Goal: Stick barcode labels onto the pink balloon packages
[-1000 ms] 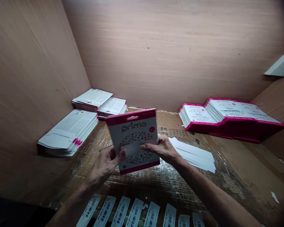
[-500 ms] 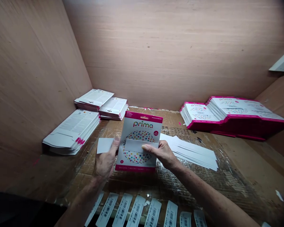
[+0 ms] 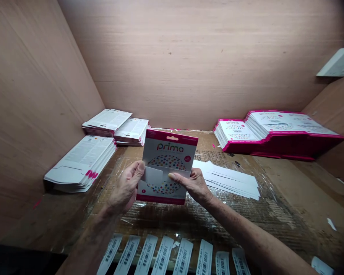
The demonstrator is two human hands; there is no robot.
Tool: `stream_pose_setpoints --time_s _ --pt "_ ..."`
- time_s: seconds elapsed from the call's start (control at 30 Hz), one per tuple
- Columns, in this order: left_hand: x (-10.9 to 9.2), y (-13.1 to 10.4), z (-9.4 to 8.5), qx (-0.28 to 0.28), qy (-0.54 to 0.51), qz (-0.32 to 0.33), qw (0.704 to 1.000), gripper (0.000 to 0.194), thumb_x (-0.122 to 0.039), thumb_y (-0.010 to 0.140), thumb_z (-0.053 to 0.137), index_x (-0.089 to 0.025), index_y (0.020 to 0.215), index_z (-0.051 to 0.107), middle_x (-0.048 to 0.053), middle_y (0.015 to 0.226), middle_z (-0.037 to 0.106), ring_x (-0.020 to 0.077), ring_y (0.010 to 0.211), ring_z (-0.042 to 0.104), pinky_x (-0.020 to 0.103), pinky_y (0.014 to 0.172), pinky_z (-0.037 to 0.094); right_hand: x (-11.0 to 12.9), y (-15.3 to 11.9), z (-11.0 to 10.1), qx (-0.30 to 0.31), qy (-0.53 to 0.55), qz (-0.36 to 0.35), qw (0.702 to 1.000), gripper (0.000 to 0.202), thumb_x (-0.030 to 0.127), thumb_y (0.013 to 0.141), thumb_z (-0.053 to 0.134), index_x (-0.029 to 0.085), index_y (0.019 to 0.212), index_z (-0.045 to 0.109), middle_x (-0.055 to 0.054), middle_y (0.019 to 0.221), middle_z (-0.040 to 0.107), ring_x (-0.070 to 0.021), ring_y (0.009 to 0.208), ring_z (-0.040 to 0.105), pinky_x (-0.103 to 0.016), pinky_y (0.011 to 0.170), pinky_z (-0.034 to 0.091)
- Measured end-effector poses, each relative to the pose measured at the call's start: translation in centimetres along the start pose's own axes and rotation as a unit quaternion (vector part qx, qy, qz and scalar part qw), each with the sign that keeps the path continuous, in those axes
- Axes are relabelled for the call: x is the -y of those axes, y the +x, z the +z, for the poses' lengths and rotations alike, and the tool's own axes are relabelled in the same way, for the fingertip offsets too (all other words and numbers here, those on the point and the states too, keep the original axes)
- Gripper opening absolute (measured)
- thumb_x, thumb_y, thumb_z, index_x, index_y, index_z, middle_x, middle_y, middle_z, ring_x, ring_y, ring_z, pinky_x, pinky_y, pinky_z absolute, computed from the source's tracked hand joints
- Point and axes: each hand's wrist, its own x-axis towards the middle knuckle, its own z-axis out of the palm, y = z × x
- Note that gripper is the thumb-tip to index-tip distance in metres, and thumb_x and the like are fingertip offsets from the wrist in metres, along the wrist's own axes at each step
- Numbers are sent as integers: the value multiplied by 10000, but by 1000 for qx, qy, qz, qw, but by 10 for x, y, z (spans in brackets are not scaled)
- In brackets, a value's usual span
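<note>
Upright in front of me is a flat "prima" balloon packet [image 3: 172,156], white with pink bands and a dotted oval. A blank white paper strip [image 3: 154,175] crosses its front, its left end folded over from the edge. My left hand [image 3: 126,185] pinches the packet's left edge and the strip, thumb in front. On the other side, my right hand [image 3: 199,188] grips the right edge, its thumb pressing the strip against the front. The fingers behind the packet are hidden. Loose white paper strips [image 3: 233,181] lie fanned on the cardboard beyond my right hand.
Stacks of white packets [image 3: 81,156] stand against the left wall. More pink-edged packets [image 3: 286,124] are piled at the back right. Barcode labels [image 3: 162,255] hang in a row along the near edge. Wooden panels [image 3: 189,57] enclose the cardboard-covered surface [image 3: 278,179].
My left hand has brought the strip's left end, which stuck out beside the packet, over onto its front. The right hand keeps its grip. The view has shifted slightly.
</note>
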Motion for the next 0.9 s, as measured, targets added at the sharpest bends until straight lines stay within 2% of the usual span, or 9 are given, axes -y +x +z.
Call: stream_pose_setpoints --time_s 0.1,0.17,0.23,0.37,0.5,0.67,0.77,0.9 --pt "0 -1 -7 80 39 -64 994 480 -536 683 781 -124 903 670 55 715 719 178 652 669 245 575 544 1 -2 -4 15 -27 18 999 311 407 628 839 158 795 756 -30 793 750 -191 698 695 -333 685 591" --pt "-2 -5 -9 99 55 -70 991 490 -532 705 765 -95 909 681 92 739 731 217 695 690 268 577 554 3 -1 -7 35 -35 29 998 326 411 625 839 154 805 756 -38 816 752 -196 723 699 -337 697 590" --pt "-3 -9 -7 85 55 -48 994 477 -497 717 770 -86 943 681 104 765 740 237 705 702 286 570 562 6 0 -7 52 -38 34 997 337 413 616 842 153 813 754 -46 849 754 -199 752 701 -343 718 589" --pt "3 -14 2 3 38 4 999 465 -435 669 823 -107 959 665 74 760 744 241 686 711 289 552 569 10 3 -1 54 -38 54 996 370 411 586 855 156 831 747 -53 875 756 -205 773 704 -363 742 590" --pt "5 -14 8 -49 30 5 998 512 -459 567 872 -121 885 657 52 698 733 260 674 716 293 519 571 13 4 2 81 -30 62 994 378 384 569 867 151 839 742 -56 895 752 -206 789 706 -376 772 592" --pt "4 -15 3 -24 22 -53 998 517 -481 548 876 -125 853 657 66 680 733 281 676 722 325 521 589 19 5 -5 148 -21 68 986 405 347 567 877 160 897 736 -49 933 751 -211 847 706 -393 829 586" --pt "8 -14 -2 5 31 -56 998 485 -466 580 867 -122 854 663 74 701 739 275 688 725 328 552 599 17 4 -10 171 -15 75 982 421 335 586 871 167 946 731 -50 973 749 -210 876 702 -397 864 578" --pt "12 -12 -3 5 45 -38 998 467 -467 596 857 -125 844 658 61 707 737 243 641 715 315 563 596 13 2 -12 158 -13 87 984 435 343 596 871 164 964 726 -57 971 746 -215 859 702 -395 839 586"
